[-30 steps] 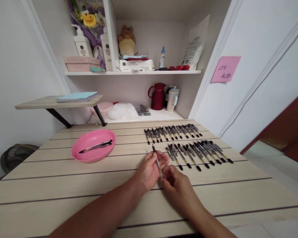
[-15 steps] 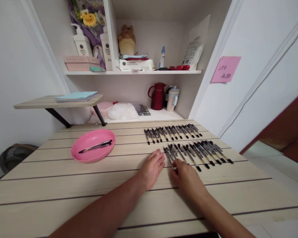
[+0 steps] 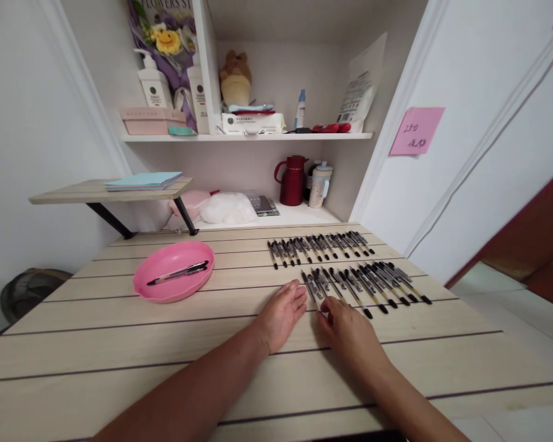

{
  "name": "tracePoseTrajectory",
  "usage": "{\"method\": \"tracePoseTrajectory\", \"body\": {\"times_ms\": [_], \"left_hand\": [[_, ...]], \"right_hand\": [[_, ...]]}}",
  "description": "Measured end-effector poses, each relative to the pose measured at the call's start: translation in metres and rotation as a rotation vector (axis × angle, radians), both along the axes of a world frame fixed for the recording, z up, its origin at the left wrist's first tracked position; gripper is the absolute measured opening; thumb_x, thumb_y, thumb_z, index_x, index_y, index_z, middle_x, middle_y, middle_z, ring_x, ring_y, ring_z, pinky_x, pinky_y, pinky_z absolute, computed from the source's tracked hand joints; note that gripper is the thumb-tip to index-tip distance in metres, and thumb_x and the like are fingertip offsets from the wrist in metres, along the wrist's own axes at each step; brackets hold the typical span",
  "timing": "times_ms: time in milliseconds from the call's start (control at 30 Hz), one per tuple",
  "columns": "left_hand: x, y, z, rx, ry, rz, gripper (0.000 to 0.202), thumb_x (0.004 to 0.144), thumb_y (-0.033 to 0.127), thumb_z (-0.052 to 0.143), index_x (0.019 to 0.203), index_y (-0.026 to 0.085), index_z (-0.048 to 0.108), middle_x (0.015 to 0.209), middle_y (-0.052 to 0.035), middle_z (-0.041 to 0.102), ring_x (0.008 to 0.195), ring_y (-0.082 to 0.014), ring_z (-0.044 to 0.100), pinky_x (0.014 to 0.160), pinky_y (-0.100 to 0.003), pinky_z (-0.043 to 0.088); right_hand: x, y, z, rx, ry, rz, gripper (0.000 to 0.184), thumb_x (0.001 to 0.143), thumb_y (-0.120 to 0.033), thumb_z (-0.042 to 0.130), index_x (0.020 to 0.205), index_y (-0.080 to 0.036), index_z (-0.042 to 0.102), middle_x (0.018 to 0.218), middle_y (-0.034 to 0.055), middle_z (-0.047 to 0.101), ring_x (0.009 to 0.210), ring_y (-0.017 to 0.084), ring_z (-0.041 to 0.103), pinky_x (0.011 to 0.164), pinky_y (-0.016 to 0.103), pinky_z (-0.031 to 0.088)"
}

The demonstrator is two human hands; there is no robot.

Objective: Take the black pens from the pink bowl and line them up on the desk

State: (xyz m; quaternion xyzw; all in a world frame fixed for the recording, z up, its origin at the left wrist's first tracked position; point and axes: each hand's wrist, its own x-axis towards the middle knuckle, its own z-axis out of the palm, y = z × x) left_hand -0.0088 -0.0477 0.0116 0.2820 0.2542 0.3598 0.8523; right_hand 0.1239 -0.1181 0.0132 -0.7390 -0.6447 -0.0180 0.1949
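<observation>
On the table, my left hand [image 3: 283, 314] rests on its edge with fingers stretched out, just left of the front row of pens [image 3: 372, 285]. It holds nothing. My right hand [image 3: 345, 325] has curled fingers at the lower end of the leftmost pen [image 3: 310, 290] in that row, thumb and forefinger closed around it. The fingertips are partly hidden. Behind lies a second row of black-capped clear pens [image 3: 320, 247], side by side. To the left stands a pink dish [image 3: 166, 294] with a few pens [image 3: 179, 272] lying in it.
A small raised shelf [image 3: 78, 191] bearing blue paper [image 3: 145, 179] stands at the back left. Behind the table, a cabinet holds a red jug [image 3: 292, 181], a cup [image 3: 320, 185] and a white plastic bag [image 3: 228, 209]. A pink note [image 3: 417, 131] is stuck on the right.
My right hand has shifted very slightly at the leftmost pen's lower end, its thumb now showing more. The left hand stays where it was. The view has tilted a little.
</observation>
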Motion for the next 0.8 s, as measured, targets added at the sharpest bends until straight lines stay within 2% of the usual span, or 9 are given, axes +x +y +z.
{"method": "tracePoseTrajectory", "body": {"times_ms": [167, 300, 400, 500, 567, 667, 700, 767, 800], "left_hand": [[-0.002, 0.000, 0.000, 0.019, 0.003, -0.015, 0.048, 0.076, 0.038, 0.056, 0.119, 0.018, 0.047, 0.133, -0.0155, 0.040, 0.124, -0.0237, 0.036, 0.103, -0.036, 0.026], [-0.003, 0.002, 0.002, 0.044, 0.013, 0.018, 0.046, 0.074, 0.039, 0.057, 0.114, 0.017, 0.050, 0.131, -0.0167, 0.042, 0.121, -0.0247, 0.039, 0.101, -0.037, 0.028], [-0.006, 0.005, 0.009, 0.105, 0.113, 0.077, 0.040, 0.072, 0.036, 0.061, 0.106, 0.017, 0.055, 0.121, -0.0168, 0.051, 0.112, -0.0242, 0.049, 0.095, -0.038, 0.034], [-0.016, 0.013, 0.023, 0.202, 0.246, 0.112, 0.034, 0.069, 0.030, 0.065, 0.098, 0.016, 0.057, 0.102, -0.0147, 0.061, 0.094, -0.0208, 0.058, 0.083, -0.036, 0.042], [-0.030, 0.026, 0.037, 0.279, 0.297, 0.145, 0.033, 0.067, 0.027, 0.066, 0.097, 0.015, 0.057, 0.091, -0.0125, 0.064, 0.083, -0.0180, 0.061, 0.076, -0.033, 0.044], [-0.068, 0.055, 0.061, 0.451, 0.439, 0.284, 0.033, 0.068, 0.023, 0.064, 0.100, 0.015, 0.056, 0.086, -0.0105, 0.065, 0.074, -0.0156, 0.061, 0.069, -0.029, 0.045], [-0.085, 0.066, 0.069, 0.555, 0.559, 0.351, 0.032, 0.071, 0.022, 0.061, 0.101, 0.015, 0.056, 0.087, -0.0101, 0.065, 0.074, -0.0150, 0.060, 0.068, -0.028, 0.045], [-0.119, 0.087, 0.081, 0.803, 0.990, 0.428, 0.028, 0.075, 0.023, 0.055, 0.102, 0.016, 0.057, 0.088, -0.0078, 0.065, 0.076, -0.0143, 0.059, 0.068, -0.026, 0.044], [-0.137, 0.096, 0.084, 0.820, 1.088, 0.443, 0.024, 0.072, 0.020, 0.059, 0.096, 0.015, 0.060, 0.087, -0.0076, 0.065, 0.077, -0.0156, 0.059, 0.070, -0.027, 0.044]], "right_hand": [[-0.013, -0.020, -0.001, 0.012, 0.061, 0.040, 0.013, 0.080, -0.020, 0.039, 0.074, -0.020, 0.051, 0.067, 0.0018, 0.059, 0.058, 0.014, 0.054, 0.050, 0.025, 0.026], [-0.025, -0.031, -0.006, 0.025, 0.082, 0.058, 0.014, 0.081, -0.021, 0.038, 0.073, -0.021, 0.050, 0.065, 0.0013, 0.059, 0.057, 0.014, 0.054, 0.049, 0.025, 0.026], [-0.029, -0.033, -0.011, 0.033, 0.062, 0.081, 0.015, 0.081, -0.021, 0.037, 0.072, -0.021, 0.049, 0.067, 0.0015, 0.060, 0.058, 0.015, 0.055, 0.050, 0.025, 0.027], [-0.028, -0.034, -0.017, 0.041, 0.042, 0.090, 0.018, 0.084, -0.025, 0.035, 0.073, -0.022, 0.048, 0.068, 0.0011, 0.061, 0.060, 0.016, 0.058, 0.050, 0.025, 0.029], [-0.026, -0.035, -0.021, 0.039, 0.031, 0.095, 0.018, 0.085, -0.029, 0.035, 0.074, -0.023, 0.048, 0.070, 0.0010, 0.061, 0.061, 0.016, 0.059, 0.050, 0.025, 0.030], [-0.023, -0.035, -0.026, 0.034, 0.005, 0.101, 0.019, 0.084, -0.033, 0.036, 0.075, -0.024, 0.049, 0.075, 0.0015, 0.062, 0.062, 0.017, 0.060, 0.049, 0.025, 0.032], [-0.023, -0.036, -0.027, 0.030, -0.003, 0.102, 0.019, 0.084, -0.035, 0.036, 0.075, -0.024, 0.049, 0.076, 0.0017, 0.062, 0.062, 0.017, 0.060, 0.049, 0.026, 0.032], [-0.023, -0.036, -0.029, 0.017, -0.018, 0.102, 0.021, 0.084, -0.036, 0.035, 0.075, -0.025, 0.050, 0.078, 0.0021, 0.062, 0.062, 0.018, 0.060, 0.048, 0.026, 0.033], [-0.023, -0.036, -0.029, 0.010, -0.026, 0.103, 0.021, 0.084, -0.037, 0.035, 0.075, -0.025, 0.051, 0.079, 0.0022, 0.062, 0.062, 0.018, 0.060, 0.048, 0.026, 0.034]]}}
